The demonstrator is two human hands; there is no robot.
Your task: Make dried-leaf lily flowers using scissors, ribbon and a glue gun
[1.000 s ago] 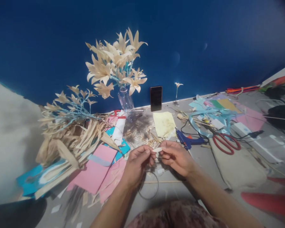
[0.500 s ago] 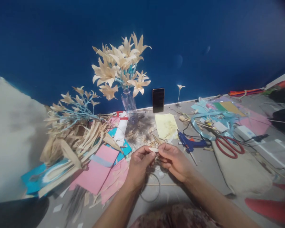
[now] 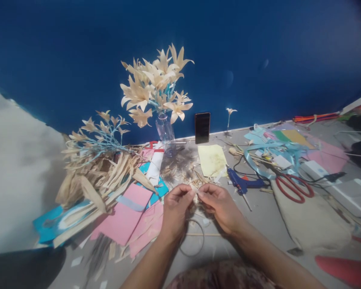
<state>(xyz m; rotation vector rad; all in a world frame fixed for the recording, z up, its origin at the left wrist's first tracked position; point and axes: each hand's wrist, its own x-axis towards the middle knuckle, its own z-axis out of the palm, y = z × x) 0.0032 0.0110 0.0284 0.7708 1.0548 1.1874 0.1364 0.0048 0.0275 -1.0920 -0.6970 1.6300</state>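
Note:
Between my fingertips is a small pale petal-like piece, mostly covered by the fingers. My left hand pinches it from the left, thumb against forefinger. On the other side my right hand pinches its right end, so the two hands nearly touch. Just beyond them lie dry husk scraps on the grey surface. A thin wire ring rests below the hands. The blue hot glue gun lies to the right of my right hand.
A clear bottle holds husk flowers near the blue wall. Dried husks and pink paper cover the left side. A phone stands upright behind yellow paper. Red-handled scissors lie on cloth at right.
The pale piece has turned from lying sideways to a more slanted position, and less of it shows. My hands stay close together. The whole view has shifted slightly.

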